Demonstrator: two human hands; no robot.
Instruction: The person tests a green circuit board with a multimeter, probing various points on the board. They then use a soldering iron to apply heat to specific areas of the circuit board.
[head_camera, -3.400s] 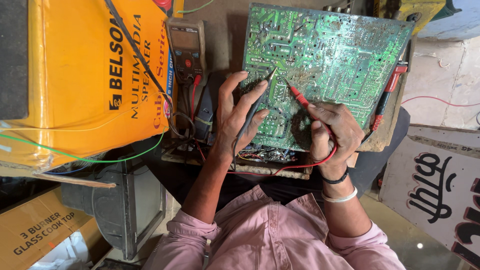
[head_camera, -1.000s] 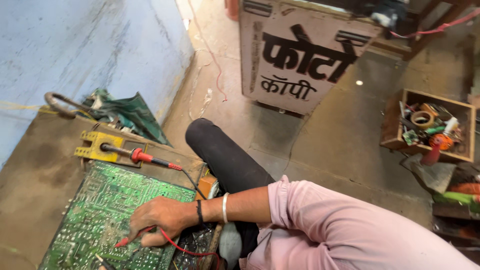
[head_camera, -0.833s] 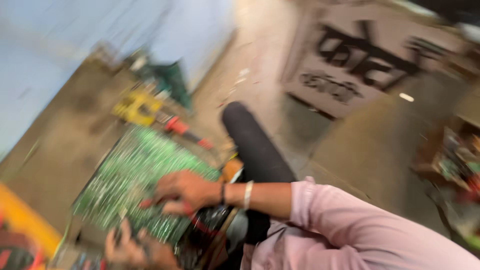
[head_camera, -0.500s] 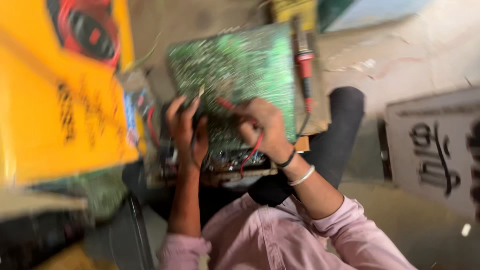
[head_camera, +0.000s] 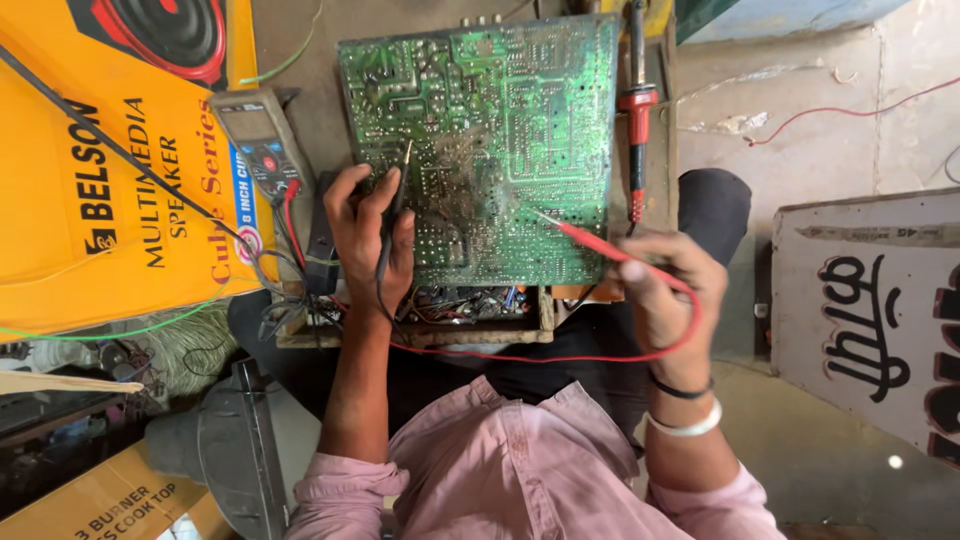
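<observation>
Green circuit board (head_camera: 480, 140): left hand (head_camera: 370, 235) grips black probe (head_camera: 398, 190), right hand (head_camera: 665, 290) grips red probe (head_camera: 585, 238); both tips touch it.

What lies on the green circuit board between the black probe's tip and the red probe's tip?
In the head view, only the soldered face of the green circuit board lies between the black probe and the red probe; no tool or fingers rest there.

Circuit board (head_camera: 490, 130): green, matt, dotted with dull metal solder. Red probe (head_camera: 590, 240): smooth plastic with metal tip. Yellow carton (head_camera: 110, 170): glossy printed cardboard. Shirt (head_camera: 520, 470): pink woven cloth.
</observation>
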